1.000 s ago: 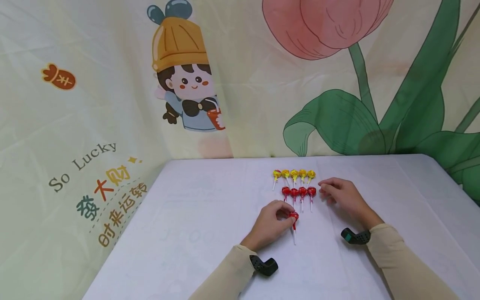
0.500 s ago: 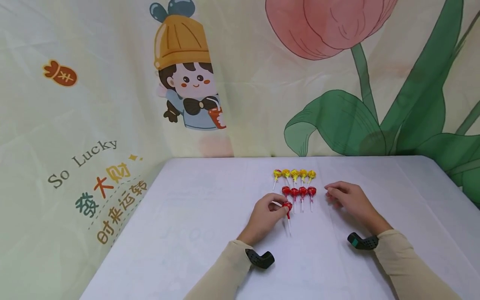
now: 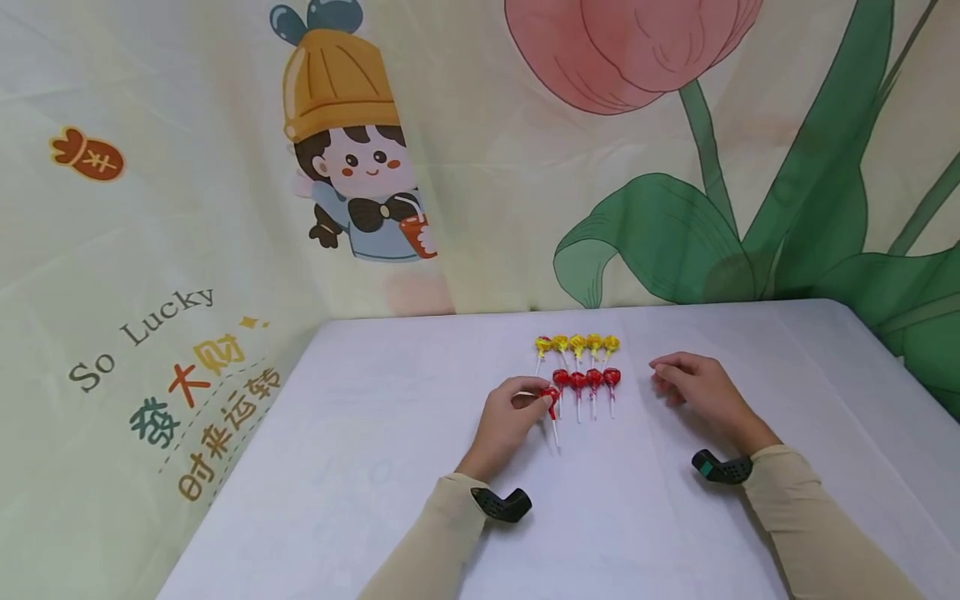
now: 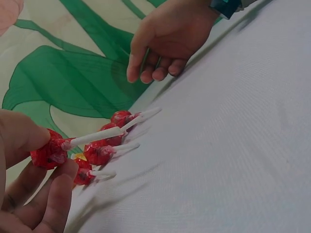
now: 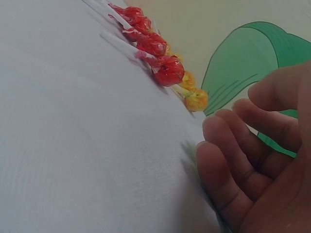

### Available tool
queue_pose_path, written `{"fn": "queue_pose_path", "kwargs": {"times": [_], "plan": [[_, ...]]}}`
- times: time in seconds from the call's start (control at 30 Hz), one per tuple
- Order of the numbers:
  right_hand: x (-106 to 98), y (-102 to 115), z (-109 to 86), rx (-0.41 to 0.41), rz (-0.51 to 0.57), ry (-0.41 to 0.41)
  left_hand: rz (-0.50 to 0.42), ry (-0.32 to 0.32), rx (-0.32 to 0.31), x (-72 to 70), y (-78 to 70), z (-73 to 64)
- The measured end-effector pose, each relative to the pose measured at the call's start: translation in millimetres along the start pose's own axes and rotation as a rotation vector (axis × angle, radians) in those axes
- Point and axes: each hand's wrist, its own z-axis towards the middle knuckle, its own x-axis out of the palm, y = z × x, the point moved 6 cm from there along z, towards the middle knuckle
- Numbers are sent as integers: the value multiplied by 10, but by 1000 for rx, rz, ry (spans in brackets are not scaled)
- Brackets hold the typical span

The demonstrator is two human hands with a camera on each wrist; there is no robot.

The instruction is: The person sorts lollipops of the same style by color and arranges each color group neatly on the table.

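My left hand (image 3: 504,421) pinches a red-wrapped lollipop (image 4: 50,150) by its head, between thumb and fingers, with the white stick pointing toward me. It is at the left end of a row of red lollipops (image 3: 594,378) whose sticks also point to the near side. Behind that row lies a row of yellow-wrapped lollipops (image 3: 577,343); the leftmost of these shows some red on its wrapper. My right hand (image 3: 696,385) holds nothing; its fingers are loosely bent, to the right of both rows. In the right wrist view, a red lollipop (image 5: 167,71) and a yellow lollipop (image 5: 196,100) lie nearest its fingertips.
A white cloth covers the table (image 3: 360,467). Its far edge meets a printed curtain (image 3: 480,167) with a tulip, a cartoon figure and lettering. Black wrist cameras (image 3: 501,505) are strapped over both beige sleeves.
My left hand has carried the red lollipop left and away from me, from in front of the red row to its left end. The right hand has drawn slightly right, away from the rows.
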Motion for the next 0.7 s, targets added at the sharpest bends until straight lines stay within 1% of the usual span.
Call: {"fn": "queue_pose_path", "kwargs": {"times": [0.07,0.13,0.23,0.3,0.4,0.53,0.63,0.7], "plan": [[-10,-4,20,6,-1,-4,4,-14,-4,-11,4,19],[-11,-20,45,10,-5,-10,11,-13,8,-26,10,40],[8,-53,87,15,-7,-11,26,-13,8,-73,26,56],[24,-69,109,13,-3,-8,27,-20,-8,-108,42,66],[34,-88,136,12,4,-8,40,-52,-59,-151,70,89],[27,-100,160,14,4,-14,79,-95,-114,-168,86,144],[26,-101,174,19,0,-10,120,-120,-130,-174,82,189],[27,-95,182,23,-1,-9,149,-131,-124,-180,83,225]]}}
